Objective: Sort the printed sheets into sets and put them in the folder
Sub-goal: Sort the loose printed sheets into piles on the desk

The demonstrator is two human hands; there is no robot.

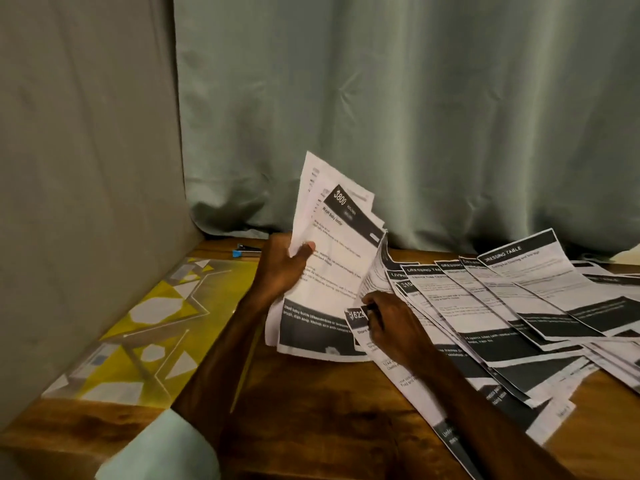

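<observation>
Now, notes at the sorting stage. The left hand (284, 268) holds a sheaf of black-and-white printed paper sheets (336, 244) up at a tilt, its lower edge just above the brown wooden tabletop (311, 410). The thumb lies across the front page and the other fingers are curled behind, so the sheaf is pinched at its left margin.

To the right, a loose fan of printed sheets (519, 299) lies overlapping across the tabletop. The right hand (391, 327) rests at its near-left end, where it meets the sheaf. Its fingers (372, 303) are curled tight and seem to nip a page edge. We cannot tell whether they hold one sheet or several, as the hand hides the contact.

We judge the paper to be light, limp and creased. It will likely flop if held by one corner, slide within a stack, and tear or crumple under a hard grip. It is best taken along a long edge, thumb over and fingers under.

The yellow plastic folder with a grey-and-white geometric pattern (138, 327) lies flat at the left, well apart from the sheets. A blue-and-black stapler (244, 251) sits at the back, against the grey-green curtain (415, 116).
</observation>
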